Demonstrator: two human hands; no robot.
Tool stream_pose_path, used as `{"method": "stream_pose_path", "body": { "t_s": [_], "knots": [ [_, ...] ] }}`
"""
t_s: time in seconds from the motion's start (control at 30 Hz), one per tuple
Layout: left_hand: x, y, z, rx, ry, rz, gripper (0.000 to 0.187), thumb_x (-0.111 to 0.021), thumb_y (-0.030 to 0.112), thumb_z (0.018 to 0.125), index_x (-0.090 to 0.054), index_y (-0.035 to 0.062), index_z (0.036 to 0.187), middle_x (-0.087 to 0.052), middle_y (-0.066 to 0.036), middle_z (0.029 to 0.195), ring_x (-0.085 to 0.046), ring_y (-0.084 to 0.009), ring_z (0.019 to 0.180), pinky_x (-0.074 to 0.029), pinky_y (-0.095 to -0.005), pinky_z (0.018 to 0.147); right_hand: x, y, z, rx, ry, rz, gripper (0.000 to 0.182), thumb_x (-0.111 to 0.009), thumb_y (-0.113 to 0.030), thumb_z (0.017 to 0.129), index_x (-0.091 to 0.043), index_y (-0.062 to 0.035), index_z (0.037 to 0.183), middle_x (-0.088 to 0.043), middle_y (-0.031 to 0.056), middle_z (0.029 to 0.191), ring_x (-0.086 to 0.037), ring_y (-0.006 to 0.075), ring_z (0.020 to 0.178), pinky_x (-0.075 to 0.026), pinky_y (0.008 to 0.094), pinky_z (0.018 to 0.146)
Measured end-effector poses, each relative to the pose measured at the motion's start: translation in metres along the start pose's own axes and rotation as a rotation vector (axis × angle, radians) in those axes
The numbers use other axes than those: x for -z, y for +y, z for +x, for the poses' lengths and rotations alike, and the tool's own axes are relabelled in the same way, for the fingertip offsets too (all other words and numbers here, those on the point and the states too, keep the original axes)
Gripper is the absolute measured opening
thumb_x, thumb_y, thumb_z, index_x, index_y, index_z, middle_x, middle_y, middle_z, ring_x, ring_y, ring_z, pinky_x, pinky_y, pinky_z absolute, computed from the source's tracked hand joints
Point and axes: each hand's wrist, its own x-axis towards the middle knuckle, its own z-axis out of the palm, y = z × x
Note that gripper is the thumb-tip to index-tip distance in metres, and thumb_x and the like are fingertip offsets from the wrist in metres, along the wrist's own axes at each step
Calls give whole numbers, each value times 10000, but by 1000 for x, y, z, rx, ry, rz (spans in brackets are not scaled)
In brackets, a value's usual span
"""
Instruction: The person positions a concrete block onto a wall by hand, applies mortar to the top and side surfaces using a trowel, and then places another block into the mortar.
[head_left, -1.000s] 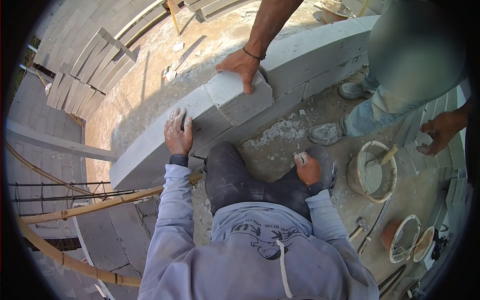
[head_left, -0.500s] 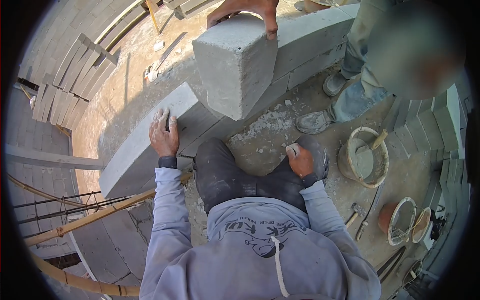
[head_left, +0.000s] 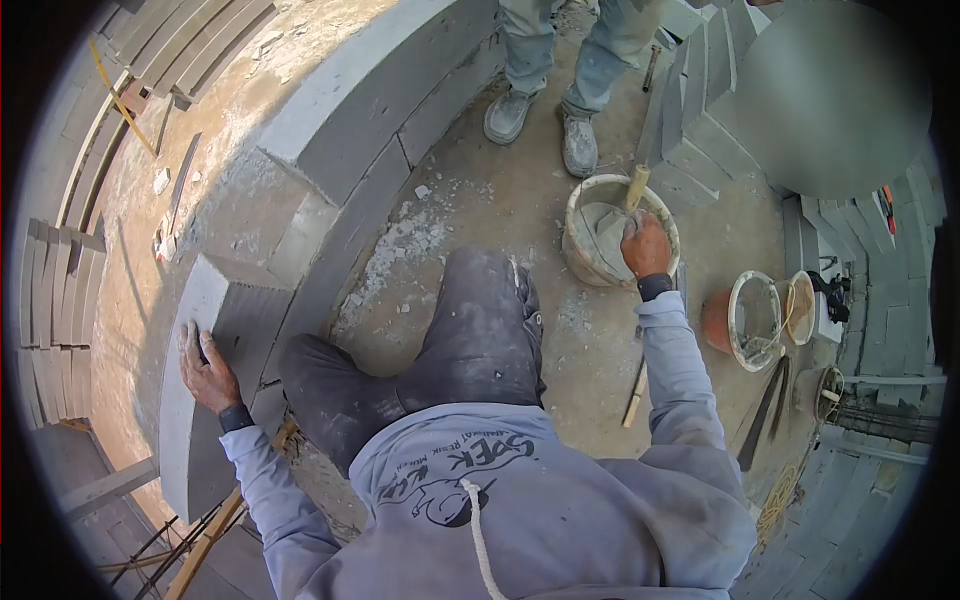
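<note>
My left hand (head_left: 208,372) lies flat with fingers stretched on the outer edge of a light grey, slightly curved wall block (head_left: 232,325). My right hand (head_left: 645,245) is over a bucket (head_left: 578,252) of grey mortar, fingers curled, close to the lower end of a trowel's wooden handle (head_left: 638,185). I cannot tell whether it grips the trowel. The trowel's blade lies in the mortar, left of my fingers.
A curved block wall (head_left: 375,100) runs up and right, with a gap before my block. A co-worker's legs (head_left: 525,55) stand beyond the bucket. A second bucket (head_left: 738,320) is at right. Rubble (head_left: 405,245) and a wooden handle (head_left: 636,390) lie on the floor.
My view has turned right. My right hand has gone from my knee to the mortar bucket; my left stays on the block. The block another person's hand held over the wall is no longer visible there.
</note>
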Motion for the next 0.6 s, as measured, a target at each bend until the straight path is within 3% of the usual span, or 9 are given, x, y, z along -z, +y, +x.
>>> {"method": "stream_pose_path", "body": {
  "t_s": [0.07,0.1,0.2,0.33,0.43,0.47,0.53,0.57,0.6],
  "knots": [
    [7,-9,-1,17,0,34,356,-519,262,945,-600,90,1246,-560,-146,1305,-492,-307,1238,-346,-404,1049,-20,25,32,322,-8,-134,154,-513,-131,869,-605,-36,949,-603,183,988,-598,384,902,-477,476,767],
    [8,-5,-2,19,-1,48,354,-518,264,946,-600,95,1246,-560,-147,1303,-490,-307,1241,-345,-403,1050,-31,26,50,326,-311,-202,171,-500,-121,851,-609,-35,951,-577,188,1047,-573,395,953,-463,457,830],
    [12,4,-1,87,5,-7,346,-527,269,940,-614,95,1226,-567,-152,1291,-488,-306,1245,-345,-397,1054,-83,46,76,835,-500,-525,244,-473,-149,870,-660,-42,985,-584,142,1124,-480,323,1166,-304,493,1026],
    [14,8,2,97,21,-30,338,-534,272,934,-629,84,1200,-573,-156,1282,-491,-307,1244,-347,-391,1055,-148,97,100,807,-552,-1030,323,-458,-198,886,-683,-74,1081,-581,127,1215,-437,276,1236,-212,488,1089],
    [15,11,-1,132,30,-8,340,-524,268,938,-630,66,1189,-567,-158,1289,-495,-310,1238,-353,-389,1048,-174,140,97,865,-378,-908,374,-458,-218,886,-643,-63,1172,-582,115,1222,-413,260,1252,-164,463,1114],
    [16,8,-1,136,29,7,344,-521,269,939,-627,63,1194,-565,-157,1293,-496,-310,1236,-356,-389,1045,-155,125,93,913,-561,-1000,383,-454,-225,883,-615,-47,1182,-581,134,1206,-422,269,1234,-191,468,1091],
    [8,11,3,116,12,-10,354,-512,270,944,-617,59,1209,-559,-155,1302,-499,-308,1232,-364,-390,1036,-110,100,78,918,-630,-996,360,-447,-210,872,-613,-51,1148,-584,158,1166,-468,289,1178,-237,448,1047],
    [9,10,3,104,5,-31,361,-507,270,948,-611,58,1220,-556,-153,1308,-501,-308,1229,-369,-391,1030,-100,108,73,739,-618,-868,299,-499,-191,823,-639,-70,1057,-593,172,1090,-512,280,1114,-287,423,991],
    [7,5,2,116,-21,-51,371,-500,277,954,-600,59,1237,-554,-150,1312,-504,-308,1222,-372,-392,1025,-76,115,68,784,-513,-871,294,-571,-178,747,-654,-79,1011,-600,173,1069,-539,273,1080,-322,407,962]
  ]
}}
